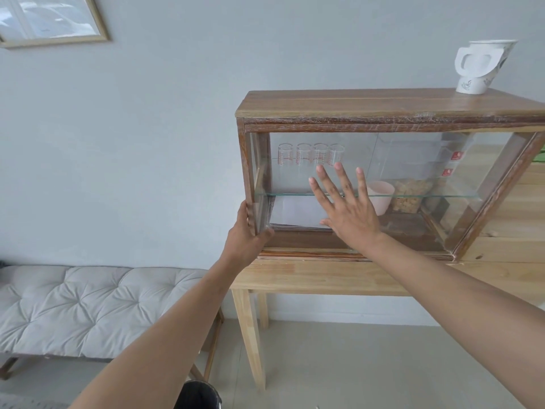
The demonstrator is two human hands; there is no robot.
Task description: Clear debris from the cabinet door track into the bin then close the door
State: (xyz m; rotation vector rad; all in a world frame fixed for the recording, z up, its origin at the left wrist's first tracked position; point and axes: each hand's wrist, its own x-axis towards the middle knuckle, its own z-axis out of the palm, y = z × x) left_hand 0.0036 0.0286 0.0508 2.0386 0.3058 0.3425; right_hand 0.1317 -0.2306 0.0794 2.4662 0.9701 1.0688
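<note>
- Left hand (246, 231) wrapped around the lower left corner post of the wooden cabinet (383, 106), fingers curled onto the frame, bracing it.
- Right hand (345, 202) spread wide and flat against the glass sliding door (295, 184), fingers splayed, gripping nothing.
- Judged to be the closing step: palm pressure on the pane to slide it along the bottom track (354, 252).
- Best done with even, light pressure low on the glass, sliding level rather than pushing inward, left-hand brace kept firm against the cabinet shifting on the table (309, 278).
- Worth a look along the track first (any debris there too small to make out from here); grit left in the groove likely to jam the pane.
- Bin (202, 394) on the floor below, dark, only its rim in view at the bottom edge; contents not visible.
- Inside the cabinet: four printed glasses (309, 154) in a row on the upper glass shelf, a pale pink cup (382, 196) and a jar of brownish snacks (408, 194) lower down.
- On top, a white paper cup (483, 66) with a folded handle, interior hidden.
</note>
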